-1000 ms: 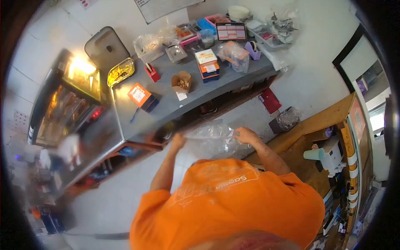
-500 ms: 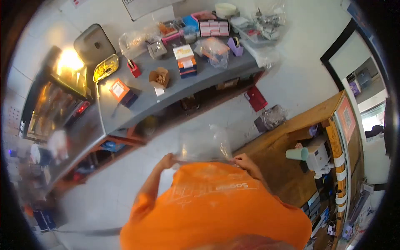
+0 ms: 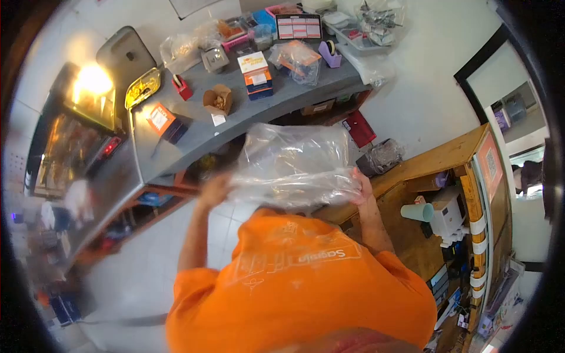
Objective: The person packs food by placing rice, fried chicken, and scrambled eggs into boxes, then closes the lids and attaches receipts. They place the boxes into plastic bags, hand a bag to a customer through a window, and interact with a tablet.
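A large clear plastic bag (image 3: 294, 159) stretches between my two hands, in front of my orange shirt. My left hand (image 3: 216, 191), blurred by motion, grips the bag's left edge. On the other side my right hand (image 3: 362, 188) is closed on its right edge. The bag is spread wide, and its upper part hangs toward the grey counter (image 3: 194, 141). Beyond it on the counter are an open brown paper box with food (image 3: 218, 100), an orange and navy box (image 3: 166, 122) and a similar box stack (image 3: 256, 76).
Also on the counter are a red tape dispenser (image 3: 181, 87), a purple tape dispenser (image 3: 330, 54) and a metal tray (image 3: 142, 89). A lit display case (image 3: 73, 141) stands at the left. To the right is a wooden desk (image 3: 415, 253) with a pale green cup (image 3: 416, 212).
Both hands have moved up and away from my body, carrying the plastic bag forward. The bag now appears larger and more spread out.
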Demonstrator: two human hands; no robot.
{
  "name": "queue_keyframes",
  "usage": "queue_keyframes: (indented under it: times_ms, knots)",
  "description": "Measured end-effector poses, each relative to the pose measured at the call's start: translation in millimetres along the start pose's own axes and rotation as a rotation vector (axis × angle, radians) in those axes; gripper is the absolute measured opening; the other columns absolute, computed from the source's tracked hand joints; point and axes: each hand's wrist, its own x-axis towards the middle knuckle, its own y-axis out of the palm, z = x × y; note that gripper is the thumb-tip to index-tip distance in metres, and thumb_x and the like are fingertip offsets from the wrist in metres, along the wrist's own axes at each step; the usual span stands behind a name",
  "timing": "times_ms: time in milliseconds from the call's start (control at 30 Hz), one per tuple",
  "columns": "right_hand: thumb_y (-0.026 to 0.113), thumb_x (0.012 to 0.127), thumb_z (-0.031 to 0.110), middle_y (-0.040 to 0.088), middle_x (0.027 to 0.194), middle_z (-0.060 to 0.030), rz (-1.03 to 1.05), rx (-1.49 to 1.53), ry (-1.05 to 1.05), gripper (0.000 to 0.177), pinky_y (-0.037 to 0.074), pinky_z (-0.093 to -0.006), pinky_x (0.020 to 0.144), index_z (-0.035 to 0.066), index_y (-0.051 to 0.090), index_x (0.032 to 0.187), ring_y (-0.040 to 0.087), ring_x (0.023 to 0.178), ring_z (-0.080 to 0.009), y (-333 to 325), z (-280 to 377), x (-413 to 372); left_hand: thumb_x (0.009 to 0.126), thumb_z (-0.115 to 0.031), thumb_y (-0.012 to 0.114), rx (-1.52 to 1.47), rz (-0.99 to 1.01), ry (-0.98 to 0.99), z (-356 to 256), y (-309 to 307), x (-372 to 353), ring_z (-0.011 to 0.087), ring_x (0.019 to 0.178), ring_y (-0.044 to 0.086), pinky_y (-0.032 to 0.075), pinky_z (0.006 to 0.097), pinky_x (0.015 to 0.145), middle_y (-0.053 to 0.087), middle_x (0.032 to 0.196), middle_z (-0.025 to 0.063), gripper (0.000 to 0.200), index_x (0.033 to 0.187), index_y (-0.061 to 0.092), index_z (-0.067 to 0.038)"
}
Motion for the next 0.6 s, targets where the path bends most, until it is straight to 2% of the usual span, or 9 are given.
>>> queue_keyframes:
  times_ms: [100,167,200,300,367,433,467,533,600]
  knots:
    - [0.057,0.087,0.018,0.065,0.09,-0.0098,-0.281,-0.434,-0.149,0.035,0.055,-0.0316,0.064,-0.004,0.055,0.114,0.061,0.073,-0.0152,-47,1,19,0.09,-0.021,0.051,-0.975,-0.142,-0.052,-21,-15,21,0.0183,0.092,0.058,0.05,0.0292,0.078,0.059,0.103,0.0083,0.029,0.116,0.054,-0.008]
    - [0.059,0.084,0.016,0.064,0.091,-0.0094,-0.195,-1.145,0.321,0.034,0.054,-0.0338,0.065,-0.004,0.057,0.111,0.062,0.077,-0.0184,-35,16,35,0.09,-0.02,0.05,-1.19,0.063,-0.031,-6,-43,38,0.0188,0.088,0.058,0.05,0.0304,0.073,0.059,0.101,0.0087,0.023,0.107,0.059,-0.007]
    - [0.063,0.081,0.012,0.064,0.084,-0.0083,-0.495,-0.98,0.103,0.028,0.052,-0.0346,0.066,-0.004,0.061,0.104,0.062,0.074,-0.0191,-12,23,34,0.09,-0.02,0.05,-1.194,0.073,-0.036,5,-60,45,0.0188,0.088,0.058,0.05,0.0304,0.073,0.059,0.101,0.0087,0.023,0.107,0.059,-0.007]
    - [0.065,0.081,0.011,0.063,0.085,-0.0086,-0.242,-0.191,-0.131,0.025,0.051,-0.0349,0.071,-0.005,0.06,0.098,0.062,0.078,-0.0194,-62,86,53,0.087,-0.013,0.043,0.004,0.36,-0.152,26,-92,73,0.0103,0.049,0.054,0.05,0.0269,0.042,0.061,0.079,0.0062,0.022,0.094,0.057,0.003]
    - [0.064,0.082,0.011,0.062,0.088,-0.0085,-0.307,-0.333,-0.107,0.027,0.051,-0.0342,0.076,-0.002,0.057,0.105,0.061,0.082,-0.0193,-45,113,87,0.084,-0.015,0.05,-1.176,0.416,-0.16,16,-101,89,0.0088,0.05,0.052,0.048,0.0254,0.045,0.061,0.075,0.0048,0.024,0.096,0.059,0.004]
    - [0.068,0.078,0.014,0.059,0.105,-0.0079,-0.535,-0.844,-0.032,0.038,0.049,-0.0336,0.078,0.006,0.055,0.113,0.059,0.092,-0.0189,-18,147,135,0.079,-0.02,0.06,-1.2,0.027,-0.092,-34,-85,105,0.0156,0.064,0.058,0.046,0.026,0.057,0.065,0.078,0.0068,0.029,0.102,0.064,-0.002]
    - [0.068,0.077,0.015,0.056,0.111,-0.0094,-0.583,-1.091,-0.21,0.044,0.047,-0.0349,0.084,0.008,0.053,0.118,0.056,0.099,-0.0209,-44,169,159,0.08,-0.02,0.061,-0.718,-0.021,-0.031,-52,-83,118,0.0131,0.063,0.056,0.044,0.0245,0.055,0.063,0.077,0.0046,0.03,0.104,0.064,-0.003]
    - [0.07,0.074,0.017,0.052,0.121,-0.0129,-0.712,-1.464,-0.557,0.054,0.041,-0.0388,0.094,0.01,0.049,0.124,0.05,0.112,-0.0258,-87,224,222,0.082,-0.023,0.062,-0.313,0.022,-0.091,-68,-78,150,0.0085,0.062,0.052,0.04,0.022,0.052,0.059,0.074,0.0002,0.034,0.11,0.062,-0.003]
    - [0.072,0.072,0.016,0.048,0.128,-0.0151,-0.892,-1.859,-0.776,0.064,0.036,-0.0418,0.1,0.009,0.044,0.129,0.044,0.121,-0.0291,-56,264,278,0.086,-0.025,0.06,-0.477,0.22,-0.237,-87,-61,172,0.0056,0.062,0.048,0.037,0.0207,0.052,0.054,0.071,-0.003,0.037,0.117,0.06,-0.004]
